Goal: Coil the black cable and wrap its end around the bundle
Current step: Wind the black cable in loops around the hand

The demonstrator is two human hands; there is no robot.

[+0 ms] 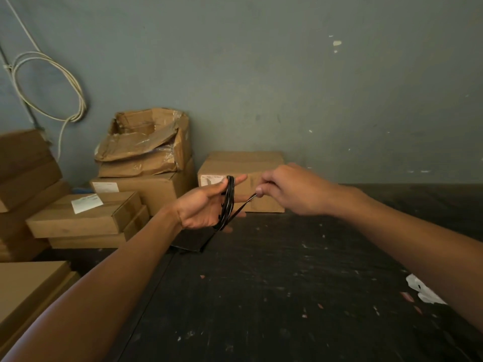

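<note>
The black cable is wound in several loops across the fingers of my left hand, which is held palm up above the dark table. One free strand runs from the bottom of the bundle up and to the right. My right hand pinches that strand's end between thumb and forefinger, pulled taut a short way from the bundle. How much of the end lies inside the right hand is hidden.
A dark, scuffed table lies below my hands. Cardboard boxes stand against the grey wall behind and stack up at the left. A white cable coil hangs on the wall. White scrap lies at the right.
</note>
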